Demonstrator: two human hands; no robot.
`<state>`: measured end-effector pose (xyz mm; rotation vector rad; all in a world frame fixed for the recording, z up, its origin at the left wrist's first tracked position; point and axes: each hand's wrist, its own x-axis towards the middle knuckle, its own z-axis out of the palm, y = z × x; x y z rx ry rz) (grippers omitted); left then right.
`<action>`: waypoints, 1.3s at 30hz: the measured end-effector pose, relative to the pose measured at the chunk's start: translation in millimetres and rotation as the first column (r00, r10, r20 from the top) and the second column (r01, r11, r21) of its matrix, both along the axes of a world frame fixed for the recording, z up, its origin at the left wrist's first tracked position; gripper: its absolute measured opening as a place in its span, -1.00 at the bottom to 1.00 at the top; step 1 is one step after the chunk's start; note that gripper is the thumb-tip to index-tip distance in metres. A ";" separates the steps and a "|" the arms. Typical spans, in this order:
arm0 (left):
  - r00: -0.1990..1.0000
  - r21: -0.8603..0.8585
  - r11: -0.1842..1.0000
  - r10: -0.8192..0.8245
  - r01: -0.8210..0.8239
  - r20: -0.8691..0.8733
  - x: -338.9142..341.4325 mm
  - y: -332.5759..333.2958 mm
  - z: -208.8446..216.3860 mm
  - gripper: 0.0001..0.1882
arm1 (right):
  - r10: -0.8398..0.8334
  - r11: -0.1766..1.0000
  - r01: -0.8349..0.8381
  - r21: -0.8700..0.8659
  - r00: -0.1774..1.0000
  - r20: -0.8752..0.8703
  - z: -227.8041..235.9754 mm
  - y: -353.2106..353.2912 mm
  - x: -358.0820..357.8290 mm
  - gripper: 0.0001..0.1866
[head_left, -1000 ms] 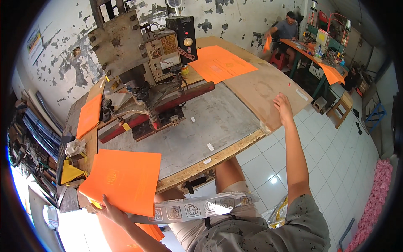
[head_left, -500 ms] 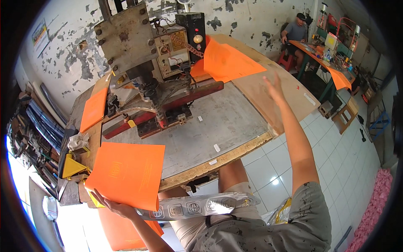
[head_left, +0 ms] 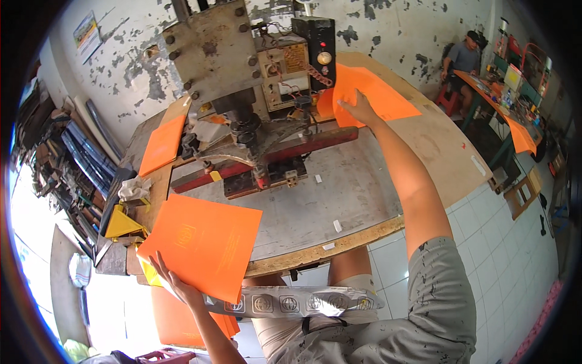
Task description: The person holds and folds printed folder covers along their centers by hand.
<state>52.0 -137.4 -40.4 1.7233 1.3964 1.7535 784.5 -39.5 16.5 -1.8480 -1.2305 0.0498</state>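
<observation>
My left hand (head_left: 179,285) lies with fingers spread on the lower left part of an orange sheet (head_left: 209,239) bearing a faint stamped emblem. This sheet slants over the table's front left edge. My right arm reaches across the table, and my right hand (head_left: 359,110) is at the left part of another orange sheet (head_left: 388,100), fingers apart. Whether it grips that sheet's edge is unclear. Between the two sheets stands a heavy press (head_left: 242,130) with a red bar (head_left: 327,141) above a grey metal bed (head_left: 291,212).
More orange sheets (head_left: 160,145) lie left of the press, others (head_left: 179,318) below the table's front left. A yellow bracket (head_left: 124,223) sticks out at the left edge. A control box (head_left: 314,51) stands behind. At the far right a person (head_left: 464,64) sits by a bench.
My right hand has moved left and inward, from open air beside the far orange sheet onto it. My left hand's fingers now lie further over the near sheet. The view has turned slightly.
</observation>
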 end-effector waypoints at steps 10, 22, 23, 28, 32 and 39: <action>0.982 -0.038 0.994 0.099 -0.106 -0.162 -5.2 -13.6 12.3 -0.23 | -0.201 0.978 0.201 -0.060 0.980 0.011 24.9 15.3 -38.5 -0.22; 0.995 -0.017 1.000 -0.012 0.011 -0.098 -0.1 -18.3 23.4 -0.27 | -0.548 0.741 0.085 0.667 0.649 0.527 269.3 -225.8 43.2 -0.55; 1.000 0.025 0.999 -0.021 0.022 -0.009 3.2 -21.8 27.3 -0.31 | -0.570 0.719 0.000 0.696 0.573 0.589 294.9 -252.2 29.8 -0.56; 0.884 0.152 0.921 -0.387 0.358 0.264 89.9 -100.4 80.5 -0.32 | -0.477 0.777 -0.085 0.623 0.565 0.673 343.8 -344.6 -105.8 -0.66; -0.003 -0.095 -0.062 -0.852 0.994 0.524 204.5 -171.4 76.4 0.09 | -0.466 0.819 -0.121 0.561 0.432 0.772 274.0 -411.2 -274.6 -0.67; -0.161 0.111 -0.261 -0.179 0.959 0.971 182.5 -188.8 4.1 -0.04 | 0.365 0.872 -0.488 -0.037 0.596 0.715 38.6 -483.4 -415.8 -0.67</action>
